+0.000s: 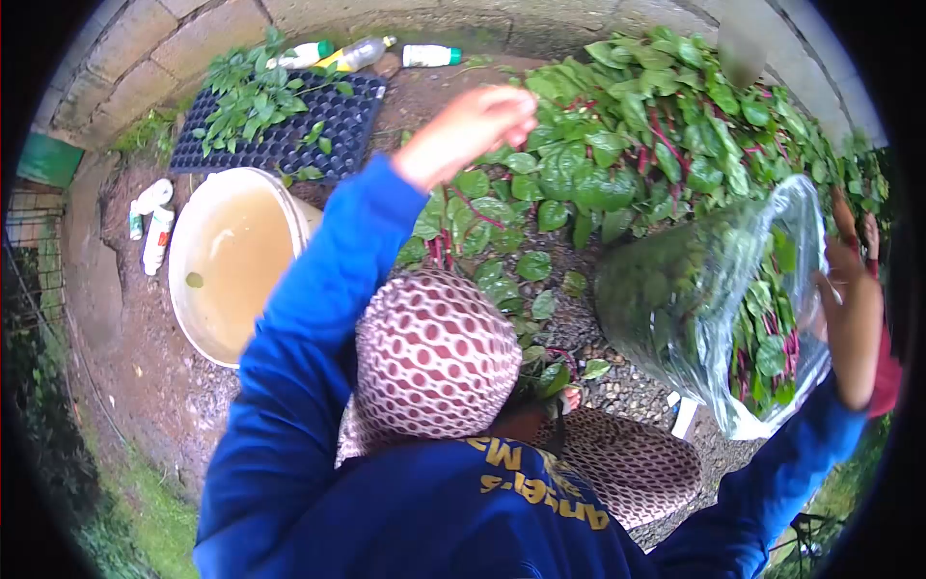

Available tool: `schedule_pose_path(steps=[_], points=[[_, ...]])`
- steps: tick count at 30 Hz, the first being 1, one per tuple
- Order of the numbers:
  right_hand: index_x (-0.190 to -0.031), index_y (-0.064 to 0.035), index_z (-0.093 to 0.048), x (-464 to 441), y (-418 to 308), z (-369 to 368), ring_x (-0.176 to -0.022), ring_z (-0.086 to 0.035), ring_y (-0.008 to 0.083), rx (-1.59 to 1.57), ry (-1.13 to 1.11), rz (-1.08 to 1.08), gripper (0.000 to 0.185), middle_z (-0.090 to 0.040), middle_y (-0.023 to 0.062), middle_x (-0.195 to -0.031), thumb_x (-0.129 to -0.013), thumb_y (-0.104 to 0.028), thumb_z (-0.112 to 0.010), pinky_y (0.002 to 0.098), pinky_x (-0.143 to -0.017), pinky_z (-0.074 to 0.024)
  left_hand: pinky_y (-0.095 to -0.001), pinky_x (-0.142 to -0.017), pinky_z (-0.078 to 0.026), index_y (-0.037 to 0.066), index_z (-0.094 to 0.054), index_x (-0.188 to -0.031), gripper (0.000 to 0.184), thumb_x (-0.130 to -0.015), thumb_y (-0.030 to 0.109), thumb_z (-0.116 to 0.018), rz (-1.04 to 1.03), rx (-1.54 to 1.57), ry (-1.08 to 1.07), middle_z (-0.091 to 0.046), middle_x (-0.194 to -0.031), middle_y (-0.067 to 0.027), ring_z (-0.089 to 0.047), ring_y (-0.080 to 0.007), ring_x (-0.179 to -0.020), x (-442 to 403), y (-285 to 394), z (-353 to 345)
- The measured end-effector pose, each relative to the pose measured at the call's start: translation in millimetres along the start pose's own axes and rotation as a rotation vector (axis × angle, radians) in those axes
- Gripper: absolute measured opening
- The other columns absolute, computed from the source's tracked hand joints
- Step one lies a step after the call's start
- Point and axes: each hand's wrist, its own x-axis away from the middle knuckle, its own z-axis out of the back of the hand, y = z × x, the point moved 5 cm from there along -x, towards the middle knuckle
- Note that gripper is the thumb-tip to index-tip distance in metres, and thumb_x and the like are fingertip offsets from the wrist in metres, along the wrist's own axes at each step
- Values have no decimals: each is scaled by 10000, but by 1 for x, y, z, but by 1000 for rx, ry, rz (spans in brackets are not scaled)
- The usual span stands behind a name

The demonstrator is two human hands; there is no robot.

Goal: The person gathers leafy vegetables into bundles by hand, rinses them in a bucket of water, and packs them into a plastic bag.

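My left hand (482, 125) hovers above the front edge of the leaf pile, its fingers loosely bent and nothing visible in them. Broad green leaves on red-purple stems form the pile (608, 164). At the right, my right hand (854, 309) is at the mouth of a clear plastic bag (675, 299), with the thumb side against its rim. The bag lies tilted, its mouth facing right, and leafy stems (772, 343) fill it. Part of my right hand's grip is hidden by its own back.
A white bucket (301, 207) of brownish water stands left. Behind it lies a black seedling tray (347, 121) with cut leaves. Bottles (431, 56) lie by the block wall (463, 29); more (157, 236) lie far left. Red cloth (885, 376) shows at the right edge.
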Motion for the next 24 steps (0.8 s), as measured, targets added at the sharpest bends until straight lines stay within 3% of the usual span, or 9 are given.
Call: schedule_pose_path(steps=[3,6,8,9,12,14,16,21,24], points=[[-953,-6,-639,-44,-156,-19,-733,-626,165,-208,196,61,153,-659,94,-878,-807,17,-602,261,-624,-490,-203,-554,-377,81,-575,-862,174,-934,224,-505,66,178,358,-509,-644,37,-469,-45,-596,95,-131,37],[-824,-33,-646,-100,-226,-183,-714,-630,307,-634,-232,268,103,-643,159,-761,-762,-115,-651,355,-649,-499,-222,-497,-415,14,-583,-872,122,-883,135,-574,296,91,502,-563,-651,1,-523,-54,-570,158,-277,22],[-794,-51,-662,-126,-233,-355,-749,-647,308,-544,-343,326,147,-654,155,-759,-782,-188,-611,389,-681,-510,-266,-471,-478,-19,-580,-916,167,-878,144,-587,387,-46,524,-605,-681,-42,-608,-104,-603,174,-295,15],[-822,-65,-671,-134,-238,-427,-792,-648,327,-219,-471,201,162,-664,157,-794,-795,-189,-571,414,-731,-519,-278,-471,-496,-24,-579,-931,178,-876,145,-589,361,-152,557,-619,-704,-60,-628,-127,-612,175,-312,18],[-849,-112,-666,-108,-249,-532,-862,-637,310,-152,-504,39,150,-658,106,-943,-750,-220,-633,434,-770,-511,-286,-494,-509,-32,-584,-1003,235,-864,157,-600,500,-3,608,-635,-758,-81,-630,-153,-623,176,-318,17],[-825,-114,-656,-100,-254,-559,-897,-628,292,-127,-420,-28,182,-631,105,-1032,-711,-253,-691,439,-764,-506,-280,-597,-484,-29,-583,-1070,311,-858,197,-612,579,-24,621,-629,-769,-69,-598,-135,-669,169,-308,18],[-822,-83,-649,-92,-252,-553,-863,-636,290,-226,-441,-17,218,-648,119,-966,-705,-260,-698,425,-740,-508,-288,-667,-474,-34,-575,-1138,401,-848,238,-625,633,-91,549,-625,-785,-70,-581,-139,-714,163,-321,22],[-786,-107,-669,-83,-253,-544,-754,-653,275,-924,-412,-315,188,-664,109,-790,-707,-277,-678,410,-730,-517,-305,-535,-457,-24,-636,-974,345,-819,285,-649,603,-186,558,-623,-679,-67,-593,-155,-586,148,-333,24],[-903,-85,-637,-75,-295,-511,-861,-631,285,-664,-493,-288,349,-650,120,-885,-669,-330,-723,395,-768,-512,-299,-515,-430,-18,-655,-883,351,-810,325,-668,607,-43,648,-609,-628,-59,-565,-132,-560,141,-363,28]])
